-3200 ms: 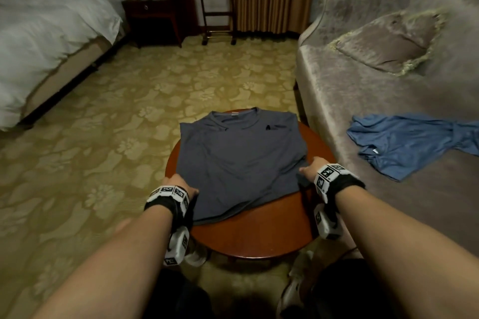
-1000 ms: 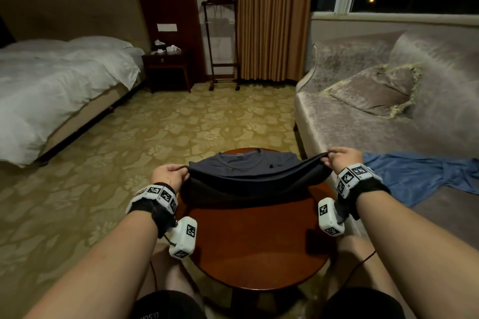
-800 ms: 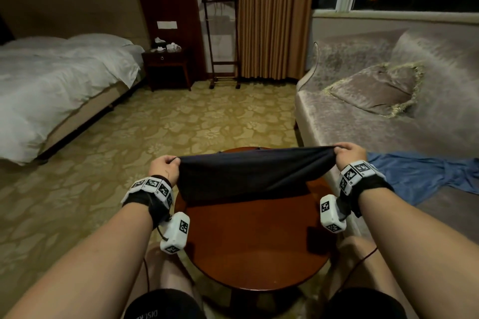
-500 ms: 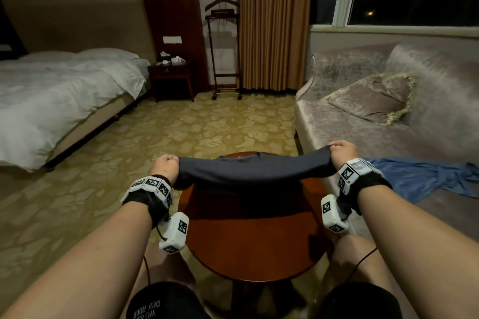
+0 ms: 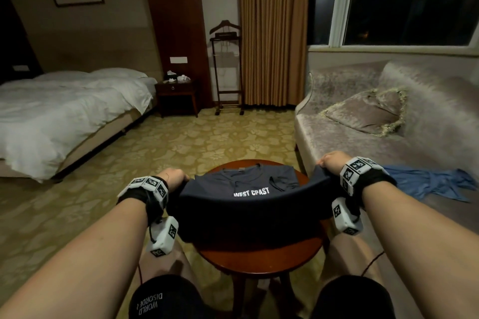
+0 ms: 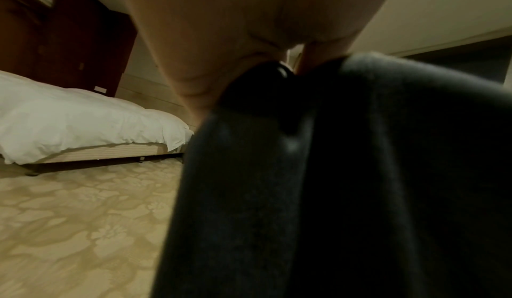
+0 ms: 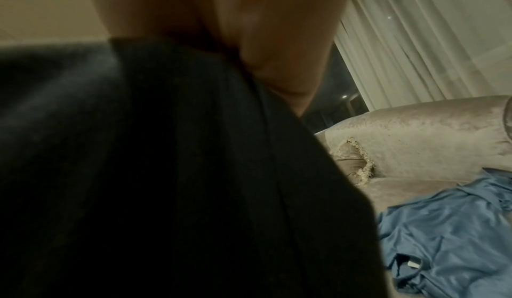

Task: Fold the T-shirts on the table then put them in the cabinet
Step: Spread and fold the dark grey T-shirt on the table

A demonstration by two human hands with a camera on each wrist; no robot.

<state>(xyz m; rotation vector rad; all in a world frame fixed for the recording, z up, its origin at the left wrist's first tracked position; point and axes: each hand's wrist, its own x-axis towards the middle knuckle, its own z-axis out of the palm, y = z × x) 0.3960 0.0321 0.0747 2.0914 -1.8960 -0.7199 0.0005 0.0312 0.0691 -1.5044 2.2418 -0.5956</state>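
Observation:
A dark navy T-shirt (image 5: 246,204) with white lettering hangs stretched between my two hands above the round wooden table (image 5: 259,259); its collar end lies on the far part of the tabletop. My left hand (image 5: 173,177) grips the shirt's left edge and my right hand (image 5: 331,163) grips its right edge, both lifted. In the left wrist view the dark cloth (image 6: 332,182) drops from my curled fingers (image 6: 249,46); the right wrist view shows the same cloth (image 7: 152,171) under my palm. A blue T-shirt (image 5: 427,184) lies crumpled on the sofa to the right.
A grey sofa (image 5: 350,142) with a cushion (image 5: 368,111) runs along the right. A white bed (image 5: 64,111) stands at the left, a nightstand (image 5: 177,96) and valet stand (image 5: 228,72) at the back. Patterned carpet (image 5: 181,145) lies between. My knees sit under the table's near edge.
My hands lifted the shirt's near edge from the table and carried it up and forward over the collar end; white lettering now shows. My head has tilted upward.

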